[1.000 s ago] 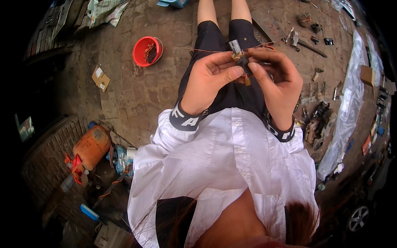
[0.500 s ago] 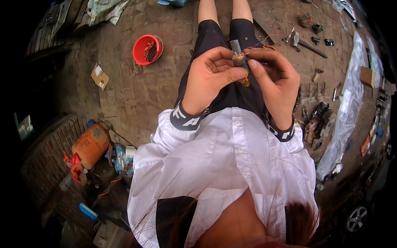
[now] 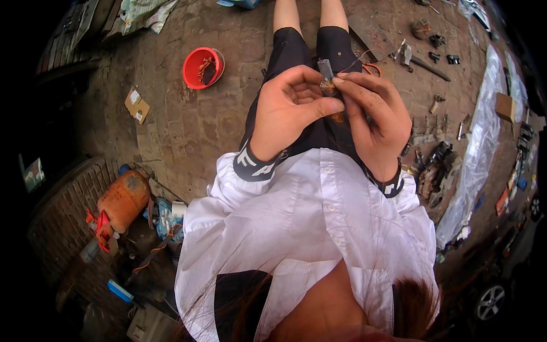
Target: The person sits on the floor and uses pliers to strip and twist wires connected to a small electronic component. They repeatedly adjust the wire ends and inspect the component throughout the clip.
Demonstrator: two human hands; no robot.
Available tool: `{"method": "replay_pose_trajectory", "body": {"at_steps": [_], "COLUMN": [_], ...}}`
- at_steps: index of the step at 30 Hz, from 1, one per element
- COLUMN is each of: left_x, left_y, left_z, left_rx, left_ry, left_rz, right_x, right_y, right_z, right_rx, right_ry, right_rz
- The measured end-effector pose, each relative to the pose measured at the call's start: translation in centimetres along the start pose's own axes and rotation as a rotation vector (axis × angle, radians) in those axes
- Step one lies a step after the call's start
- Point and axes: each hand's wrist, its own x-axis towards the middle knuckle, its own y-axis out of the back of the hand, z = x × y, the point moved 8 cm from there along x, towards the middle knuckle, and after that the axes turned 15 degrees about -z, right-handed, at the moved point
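Observation:
A small part (image 3: 327, 82) with a grey upper end and an amber, darkened body is held upright above my lap. My left hand (image 3: 290, 111) grips it, thumb across the lower body and fingers curled behind. My right hand (image 3: 376, 117) pinches at its upper right with thumb and fingertips; some of the part is hidden by them. A thin wire (image 3: 359, 58) rises from there toward the upper right. Just beyond my right hand, orange-handled tools (image 3: 371, 68) lie on the ground by a dark sheet.
A red bucket (image 3: 195, 60) with scraps and a cardboard piece (image 3: 137, 105) lie left. An orange gas cylinder (image 3: 125, 199) is lower left. A hammer (image 3: 427, 67), metal parts (image 3: 439, 174), a plastic sheet (image 3: 478, 154) and a box (image 3: 505, 105) lie right. A car wheel (image 3: 490, 302) shows lower right.
My right fingers have come inward and down onto the part's upper end. The part sits slightly lower. The thin wire that stretched leftward earlier no longer shows there.

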Motion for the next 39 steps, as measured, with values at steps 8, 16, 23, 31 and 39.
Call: {"method": "replay_pose_trajectory", "body": {"at_steps": [8,16,23,31,39], "left_x": [0.3,0.7,0.0,2.2,5.6], "left_y": [1.4,0.4,2.7,1.5,-3.7], "left_z": [0.0,-1.2,-1.6,-1.5,-3.5], "left_rx": [-0.031,0.04,0.21,0.359,0.517], "left_ry": [-0.015,0.091,0.141,0.072,0.118], "left_rz": [0.103,0.031,0.125,0.122,-0.193], "right_x": [-0.4,-2.4,-2.6,-2.3,-5.4], "right_y": [-1.2,-2.7,-5.3,-6.3,-2.4], "right_z": [2.1,7.8,9.4,9.2,13.9], "right_rx": [0.307,1.089,1.151,0.938,1.082], "right_ry": [-0.146,-0.516,-0.501,-0.405,-0.489], "right_rz": [-0.007,0.116,0.202,0.101,0.231]}}
